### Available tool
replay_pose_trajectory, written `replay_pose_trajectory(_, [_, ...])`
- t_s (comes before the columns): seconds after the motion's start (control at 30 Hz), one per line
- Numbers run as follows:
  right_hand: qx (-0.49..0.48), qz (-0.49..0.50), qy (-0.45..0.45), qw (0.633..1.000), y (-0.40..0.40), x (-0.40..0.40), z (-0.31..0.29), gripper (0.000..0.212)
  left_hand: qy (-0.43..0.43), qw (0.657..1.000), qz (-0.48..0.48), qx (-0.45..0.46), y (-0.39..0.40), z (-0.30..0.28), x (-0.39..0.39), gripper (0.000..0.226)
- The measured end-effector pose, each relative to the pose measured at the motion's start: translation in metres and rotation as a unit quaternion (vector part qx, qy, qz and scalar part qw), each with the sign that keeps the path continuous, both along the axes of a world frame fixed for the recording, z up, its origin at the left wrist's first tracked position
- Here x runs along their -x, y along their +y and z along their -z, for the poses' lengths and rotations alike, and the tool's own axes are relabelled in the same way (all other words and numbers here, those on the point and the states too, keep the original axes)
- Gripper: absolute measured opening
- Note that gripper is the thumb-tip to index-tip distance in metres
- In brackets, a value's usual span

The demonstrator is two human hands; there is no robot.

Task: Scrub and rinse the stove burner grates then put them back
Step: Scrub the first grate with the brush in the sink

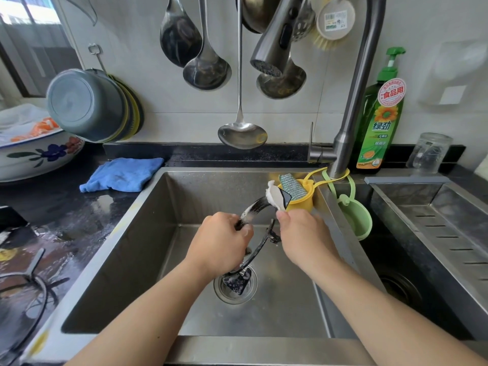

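Note:
A black, soapy burner grate (255, 256) stands on edge in the steel sink (148, 233), its lower prong over the drain (235, 285). My left hand (221, 244) grips the grate's curved rim near the top. My right hand (303, 237) pinches a white scrubbing pad (274, 196) against the grate's upper prong. The faucet head (272, 46) hangs above with no water running. A second grate (31, 291) lies on the wet stove at the left edge.
A blue cloth (122, 175) lies on the dark counter left of the sink. A yellow holder with a sponge (298, 191) and a green holder (355, 217) hang at the faucet base. Dish soap (380, 120), a glass jar (429, 153), hanging ladles, a flowered bowl (39, 157).

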State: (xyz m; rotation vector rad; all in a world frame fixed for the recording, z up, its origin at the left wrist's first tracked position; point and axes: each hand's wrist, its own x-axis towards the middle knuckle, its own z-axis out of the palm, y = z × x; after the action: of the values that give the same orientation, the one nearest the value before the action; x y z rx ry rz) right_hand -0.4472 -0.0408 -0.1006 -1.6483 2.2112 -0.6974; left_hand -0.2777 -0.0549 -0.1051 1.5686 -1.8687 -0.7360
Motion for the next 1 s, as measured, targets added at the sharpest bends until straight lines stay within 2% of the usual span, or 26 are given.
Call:
replay_pose_trajectory(0.07, [-0.008, 0.001, -0.002, 1.000, 0.000, 0.000, 0.000, 0.040, -0.008, 1.000, -0.008, 0.007, -0.001, 0.002, -0.001, 0.036])
replay_pose_trajectory(0.3, [-0.031, 0.036, -0.104, 0.993, -0.004, -0.005, 0.006, 0.043, -0.046, 0.999, 0.005, 0.021, 0.001, 0.001, 0.000, 0.039])
replay_pose_trajectory(0.47, [-0.023, 0.046, -0.112, 0.992, -0.005, -0.002, 0.002, 0.044, -0.076, 0.996, -0.001, 0.053, 0.007, -0.002, 0.006, 0.042])
replay_pose_trajectory(0.7, [-0.101, 0.027, -0.145, 0.984, 0.000, -0.005, 0.007, 0.040, -0.065, 0.997, -0.025, 0.034, 0.000, -0.003, -0.005, 0.042])
replay_pose_trajectory(1.0, [-0.044, 0.051, -0.125, 0.990, -0.003, -0.001, 0.003, 0.042, -0.111, 0.990, 0.013, 0.088, 0.005, -0.006, 0.005, 0.045])
